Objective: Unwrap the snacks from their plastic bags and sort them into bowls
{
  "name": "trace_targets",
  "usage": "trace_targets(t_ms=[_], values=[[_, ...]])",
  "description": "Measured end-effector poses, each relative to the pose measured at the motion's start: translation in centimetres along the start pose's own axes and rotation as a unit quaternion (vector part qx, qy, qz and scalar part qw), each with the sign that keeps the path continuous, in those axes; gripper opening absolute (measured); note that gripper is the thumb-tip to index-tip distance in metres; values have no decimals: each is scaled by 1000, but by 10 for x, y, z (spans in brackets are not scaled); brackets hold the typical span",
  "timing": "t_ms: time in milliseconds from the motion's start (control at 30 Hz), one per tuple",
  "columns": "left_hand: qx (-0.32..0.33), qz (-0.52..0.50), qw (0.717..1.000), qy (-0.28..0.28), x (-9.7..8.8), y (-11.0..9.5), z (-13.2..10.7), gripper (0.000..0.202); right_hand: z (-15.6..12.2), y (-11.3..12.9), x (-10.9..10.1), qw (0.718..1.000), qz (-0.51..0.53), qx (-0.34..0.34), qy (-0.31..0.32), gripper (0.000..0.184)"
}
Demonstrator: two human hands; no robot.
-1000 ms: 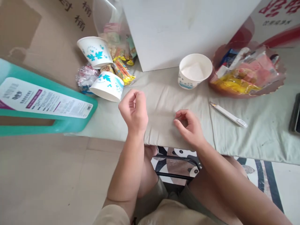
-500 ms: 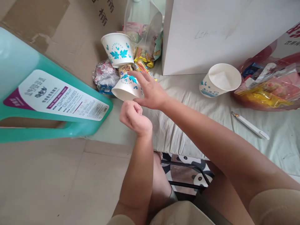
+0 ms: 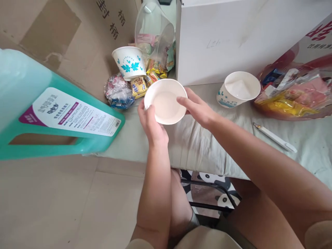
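Between my two hands is a white paper cup (image 3: 166, 107), its open mouth turned up toward me and nothing seen inside. My left hand (image 3: 153, 124) grips its left side, thumb at the rim. On the right side my right hand (image 3: 198, 107) holds it with the thumb over the rim and the fingers behind. Past it, a second paper cup (image 3: 130, 65) with blue leaf prints rests tilted on snack packets (image 3: 139, 86). Another paper cup (image 3: 237, 90), with something white in it, stands to the right on the cloth.
A large green liquid jug (image 3: 77, 121) leans in at left before a cardboard box (image 3: 52, 34). A white box (image 3: 233, 38) stands behind. At right are a red basket (image 3: 290, 112) of packets and a white utility knife (image 3: 275, 136). A clear plastic container (image 3: 154, 27) stands at the back.
The cup, tipped sideways before in my right hand, now faces mouth up. My left hand has gone from a closed fist below it to gripping its left side.
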State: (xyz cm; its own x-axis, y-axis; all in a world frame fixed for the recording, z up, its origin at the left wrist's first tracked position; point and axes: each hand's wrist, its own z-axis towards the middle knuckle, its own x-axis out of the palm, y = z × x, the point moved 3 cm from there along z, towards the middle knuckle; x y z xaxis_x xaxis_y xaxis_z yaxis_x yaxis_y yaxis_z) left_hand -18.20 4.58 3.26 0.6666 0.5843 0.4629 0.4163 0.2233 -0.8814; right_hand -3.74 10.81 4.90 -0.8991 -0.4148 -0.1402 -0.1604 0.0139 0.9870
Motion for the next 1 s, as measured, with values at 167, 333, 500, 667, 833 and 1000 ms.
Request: trace_targets(t_ms=[167,333,500,667,833,1000], values=[[-15,16,997,-75,-10,0,6,44,58,56,8,969,-186,-159,-39,18],[-86,-5,992,-97,-13,3,16,40,135,95,53,904,-367,-221,3,41],[-122,12,989,-87,-10,9,19,36,195,87,83,866,-459,-200,15,51],[-135,39,989,-56,-8,9,15,36,155,98,71,845,-471,-253,23,17],[-160,50,986,22,0,18,5,46,8,91,4,780,-477,-387,-117,28],[-99,98,982,127,14,29,-15,53,-102,26,-45,772,-464,-398,-175,20]])
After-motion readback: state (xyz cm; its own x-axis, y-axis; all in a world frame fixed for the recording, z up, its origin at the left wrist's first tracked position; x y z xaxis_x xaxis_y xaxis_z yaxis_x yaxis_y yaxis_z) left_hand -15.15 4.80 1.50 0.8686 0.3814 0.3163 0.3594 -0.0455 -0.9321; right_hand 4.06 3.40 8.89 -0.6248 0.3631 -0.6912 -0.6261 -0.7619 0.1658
